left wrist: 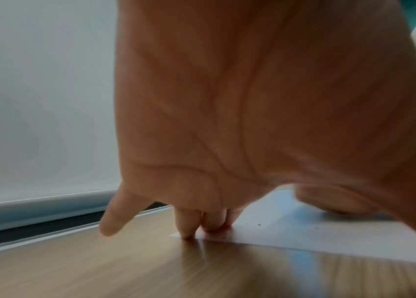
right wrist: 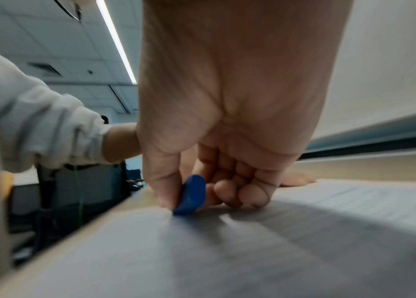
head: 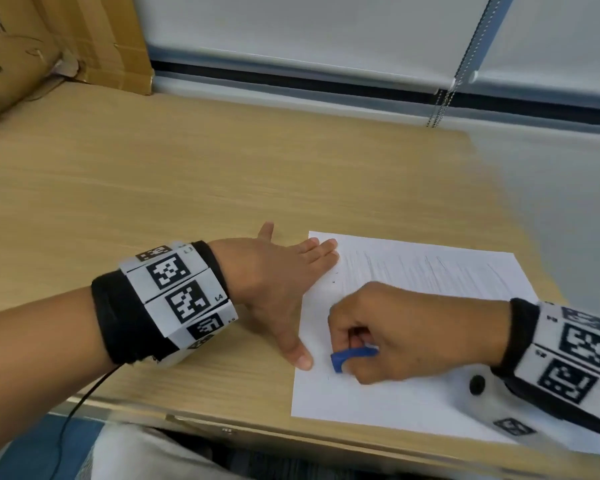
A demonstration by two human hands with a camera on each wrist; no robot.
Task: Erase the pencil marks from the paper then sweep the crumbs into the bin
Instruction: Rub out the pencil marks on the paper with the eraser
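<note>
Sheets of paper [head: 413, 341]: we count 1.
Blue erasers [head: 347, 358]: we count 1.
Hands: we count 2, the left hand [head: 274, 282] and the right hand [head: 406, 334].
Wooden desks [head: 187, 188]: we count 1.
Cardboard boxes [head: 49, 39]: we count 1.

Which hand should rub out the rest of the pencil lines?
The right hand. It already pinches the blue eraser with its tip on the paper, near the faint pencil lines. The left hand lies flat, pinning the paper's left edge.
</note>
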